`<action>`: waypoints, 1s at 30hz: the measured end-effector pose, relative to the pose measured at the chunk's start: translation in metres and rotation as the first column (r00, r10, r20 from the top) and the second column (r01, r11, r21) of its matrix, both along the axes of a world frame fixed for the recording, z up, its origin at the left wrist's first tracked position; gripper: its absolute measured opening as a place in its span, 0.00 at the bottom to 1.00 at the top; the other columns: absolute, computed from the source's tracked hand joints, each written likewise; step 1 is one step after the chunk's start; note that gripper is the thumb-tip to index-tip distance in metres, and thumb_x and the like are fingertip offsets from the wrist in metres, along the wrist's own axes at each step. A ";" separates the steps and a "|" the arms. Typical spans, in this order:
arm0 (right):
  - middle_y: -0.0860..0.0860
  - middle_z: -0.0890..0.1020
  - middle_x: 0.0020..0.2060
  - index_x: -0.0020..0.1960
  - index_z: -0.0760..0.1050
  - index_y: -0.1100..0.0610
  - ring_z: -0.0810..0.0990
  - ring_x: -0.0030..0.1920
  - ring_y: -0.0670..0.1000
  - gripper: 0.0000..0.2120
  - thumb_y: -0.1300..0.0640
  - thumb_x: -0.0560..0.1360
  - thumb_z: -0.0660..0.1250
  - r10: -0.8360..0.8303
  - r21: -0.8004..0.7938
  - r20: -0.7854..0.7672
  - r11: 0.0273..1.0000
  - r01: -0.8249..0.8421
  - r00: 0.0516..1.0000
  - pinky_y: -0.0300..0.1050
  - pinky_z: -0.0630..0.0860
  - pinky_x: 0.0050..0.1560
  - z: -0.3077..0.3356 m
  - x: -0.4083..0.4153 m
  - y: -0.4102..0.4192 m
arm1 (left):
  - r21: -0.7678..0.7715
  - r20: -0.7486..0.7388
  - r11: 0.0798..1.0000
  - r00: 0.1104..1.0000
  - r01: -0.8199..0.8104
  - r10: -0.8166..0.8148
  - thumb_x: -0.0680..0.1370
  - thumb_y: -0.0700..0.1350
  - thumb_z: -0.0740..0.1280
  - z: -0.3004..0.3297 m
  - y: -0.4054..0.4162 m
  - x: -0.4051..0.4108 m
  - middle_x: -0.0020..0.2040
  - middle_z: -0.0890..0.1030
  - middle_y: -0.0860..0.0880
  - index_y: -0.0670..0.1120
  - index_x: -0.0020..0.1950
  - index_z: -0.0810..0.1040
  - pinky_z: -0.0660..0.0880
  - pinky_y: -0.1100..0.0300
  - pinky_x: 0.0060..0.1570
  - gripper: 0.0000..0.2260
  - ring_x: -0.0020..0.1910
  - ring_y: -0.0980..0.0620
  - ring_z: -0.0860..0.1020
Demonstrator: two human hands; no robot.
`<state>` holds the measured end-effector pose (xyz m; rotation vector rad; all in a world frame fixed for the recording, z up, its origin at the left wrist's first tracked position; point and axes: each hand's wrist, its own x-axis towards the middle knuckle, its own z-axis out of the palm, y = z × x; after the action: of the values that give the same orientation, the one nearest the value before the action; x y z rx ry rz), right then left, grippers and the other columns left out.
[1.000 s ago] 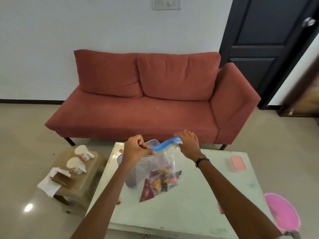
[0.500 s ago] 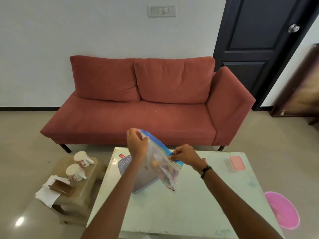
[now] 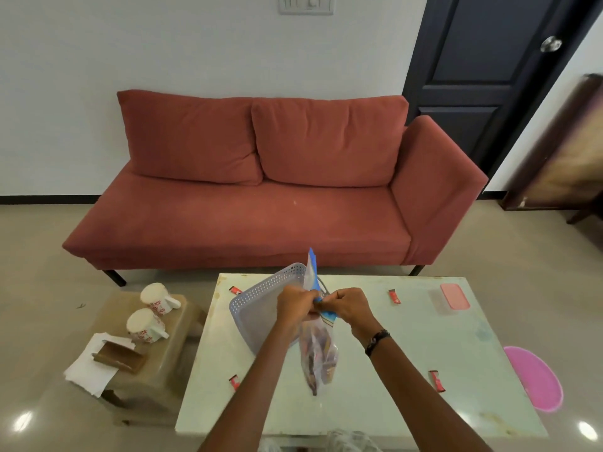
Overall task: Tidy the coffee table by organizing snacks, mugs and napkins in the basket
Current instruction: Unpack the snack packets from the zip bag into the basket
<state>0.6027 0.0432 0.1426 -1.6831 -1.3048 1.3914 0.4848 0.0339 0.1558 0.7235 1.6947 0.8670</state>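
A clear zip bag of snacks (image 3: pixel 318 357) with a blue seal strip hangs over the coffee table (image 3: pixel 408 360). My left hand (image 3: pixel 295 305) and my right hand (image 3: pixel 350 306) pinch its top edge close together. Behind my hands a grey perforated basket (image 3: pixel 257 305) stands tilted on the table. Small red sachets lie scattered on the table: one (image 3: pixel 235 290) at the far left, one (image 3: pixel 394 295) far right, one (image 3: pixel 436 380) near right, one (image 3: pixel 234 382) near left. Two white floral mugs (image 3: pixel 156 295) (image 3: pixel 143 326) sit on a low stool.
White napkins under a brown holder (image 3: pixel 98 363) lie on the beige stool (image 3: pixel 146 380) left of the table. A clear box with a pink lid (image 3: pixel 452 296) rests at the table's far right. A pink bin (image 3: pixel 535 378) stands on the floor at right. A red sofa (image 3: pixel 261 177) is behind.
My hands came together at the bag's top, and the bag turned edge-on and dropped lower. The view tilted down, showing more of the table and the sachets.
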 end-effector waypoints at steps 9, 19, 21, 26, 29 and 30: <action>0.54 0.83 0.39 0.45 0.82 0.62 0.80 0.37 0.48 0.10 0.57 0.68 0.76 -0.139 -0.464 -0.467 0.879 -0.108 0.873 0.36 0.78 0.40 0.000 -0.024 -0.014 | 0.044 0.109 0.999 0.994 -0.018 0.013 0.73 0.34 0.66 0.005 -0.015 -0.037 0.39 0.82 0.39 0.35 0.41 0.80 0.80 0.62 0.31 0.04 0.30 0.49 0.82; 0.52 0.82 0.38 0.39 0.75 0.56 0.81 0.40 0.48 0.05 0.60 0.71 0.71 0.236 -0.170 -0.047 0.956 -0.240 0.971 0.38 0.80 0.40 0.023 -0.028 -0.033 | 0.103 -0.080 0.994 0.996 -0.032 0.040 0.75 0.36 0.66 -0.005 -0.026 -0.046 0.41 0.83 0.38 0.37 0.37 0.79 0.82 0.55 0.39 0.07 0.37 0.43 0.83; 0.55 0.82 0.38 0.37 0.73 0.56 0.82 0.39 0.52 0.07 0.60 0.73 0.67 0.348 -0.094 0.173 0.937 -0.337 0.921 0.43 0.82 0.43 0.026 -0.033 -0.034 | 0.124 -0.164 0.992 0.986 0.005 0.016 0.73 0.36 0.67 -0.006 -0.026 -0.043 0.40 0.83 0.37 0.35 0.38 0.81 0.82 0.49 0.44 0.07 0.40 0.40 0.83; 0.50 0.78 0.33 0.34 0.66 0.54 0.79 0.38 0.53 0.12 0.63 0.73 0.67 0.357 0.057 0.278 0.921 -0.386 0.892 0.53 0.78 0.51 0.020 -0.031 -0.035 | 0.148 -0.194 0.979 0.975 0.140 -0.110 0.71 0.36 0.69 -0.004 -0.034 -0.037 0.41 0.82 0.43 0.41 0.42 0.80 0.81 0.53 0.48 0.02 0.43 0.45 0.82; 0.49 0.78 0.32 0.34 0.67 0.54 0.78 0.35 0.48 0.13 0.67 0.73 0.65 0.343 0.058 0.207 0.931 -0.361 0.916 0.49 0.78 0.49 0.018 -0.028 -0.037 | 0.049 -0.163 0.973 0.963 0.226 -0.216 0.76 0.42 0.65 -0.006 -0.041 -0.038 0.44 0.81 0.43 0.43 0.45 0.77 0.81 0.50 0.50 0.03 0.42 0.46 0.81; 0.50 0.78 0.32 0.34 0.67 0.55 0.78 0.34 0.47 0.13 0.68 0.73 0.64 0.343 0.052 0.172 0.933 -0.356 0.924 0.46 0.79 0.47 0.016 -0.028 -0.039 | 0.002 -0.171 0.963 0.949 0.271 -0.267 0.77 0.44 0.63 -0.007 -0.043 -0.038 0.43 0.80 0.43 0.42 0.48 0.76 0.81 0.52 0.49 0.06 0.40 0.47 0.80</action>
<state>0.5749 0.0044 0.1591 -1.5865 -1.8018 1.3928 0.4471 -0.0093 0.1488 1.0440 1.6851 0.6509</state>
